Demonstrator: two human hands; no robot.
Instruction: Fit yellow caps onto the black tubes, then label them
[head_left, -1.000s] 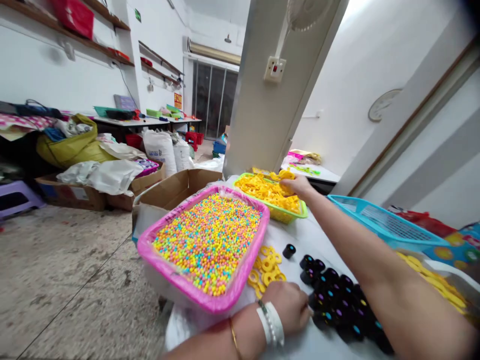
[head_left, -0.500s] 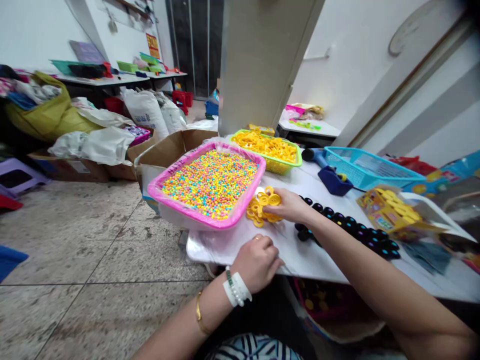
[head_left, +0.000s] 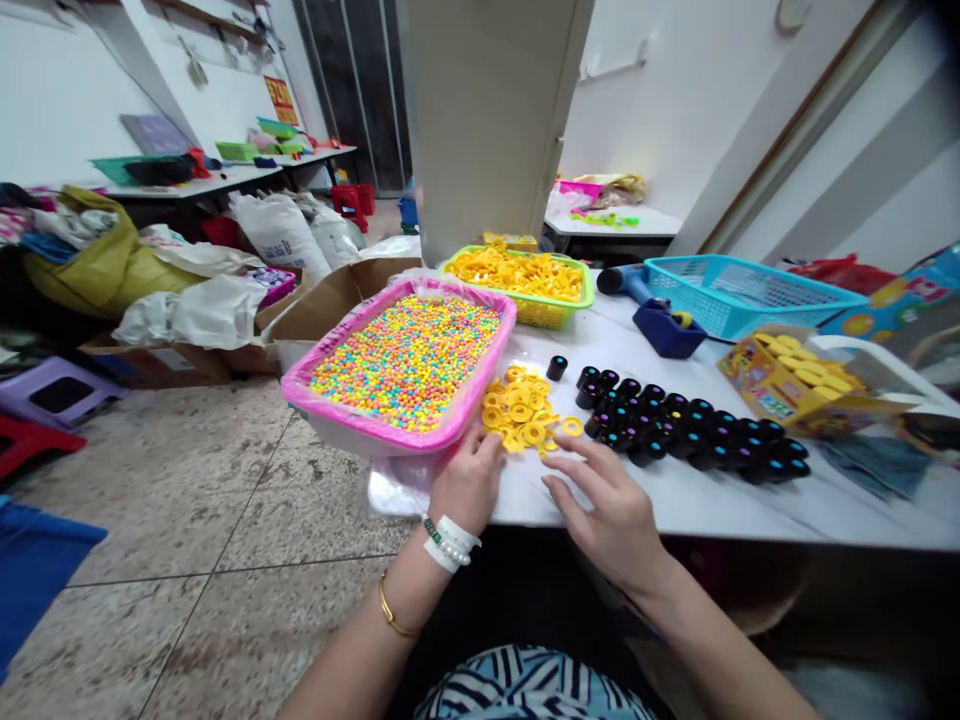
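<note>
A loose pile of yellow plastic rings (head_left: 519, 408) lies on the white table beside the pink tub. My left hand (head_left: 466, 482) is closed at the near left edge of this pile, fingers curled together; what they hold, if anything, is hidden. To the right, my right hand (head_left: 611, 505) hovers over the table edge with its fingers apart and nothing in them. One separate yellow ring (head_left: 571, 427) lies just beyond its fingertips. Several rows of black cylinders (head_left: 679, 430) with coloured dots on top stand to the right, and a single black cylinder (head_left: 556, 368) stands apart.
The pink tub (head_left: 295, 388) holds many small coloured balls. Behind it, a green basket (head_left: 587, 290) is heaped with yellow parts. A blue basket (head_left: 739, 300), a dark blue tape dispenser (head_left: 667, 330) and a printed box (head_left: 757, 385) of yellow pieces stand at the right. A cardboard box (head_left: 322, 310) is at left.
My right hand has let go of the yellow rings, now spread in a pile, and drawn back to the right. My left hand has moved up to the pile. The view has shifted.
</note>
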